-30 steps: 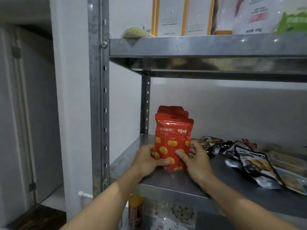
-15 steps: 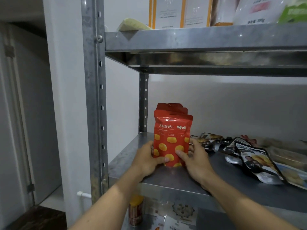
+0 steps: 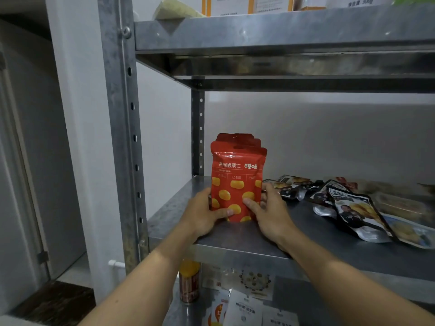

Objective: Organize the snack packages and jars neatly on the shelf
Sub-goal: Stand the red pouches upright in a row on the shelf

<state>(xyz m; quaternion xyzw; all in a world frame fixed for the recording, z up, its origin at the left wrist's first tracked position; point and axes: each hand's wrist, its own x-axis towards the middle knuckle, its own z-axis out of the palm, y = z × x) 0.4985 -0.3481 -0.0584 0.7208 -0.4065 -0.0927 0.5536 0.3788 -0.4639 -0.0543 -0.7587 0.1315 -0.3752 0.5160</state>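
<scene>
The upright stack of red snack packages (image 3: 237, 175) stands near the left end of the middle shelf (image 3: 171, 212), clasped low down from both sides: the left hand (image 3: 202, 215) wraps its left edge with the thumb across the front, and the right hand (image 3: 270, 212) does the same on the right edge, fingers partly hidden behind. The step looks like squaring the stack, so the hands should press evenly inward and downward until the bottom edges sit flush on the shelf (the tops look slightly staggered), then let go slowly, since soft pouches like these probably topple. There is room toward the rear post (image 3: 197, 137) at 11 o'clock. The loose dark pouches (image 3: 353, 208) lie at 3 o'clock, and a jar (image 3: 188, 283) stands below at 7 o'clock.
</scene>
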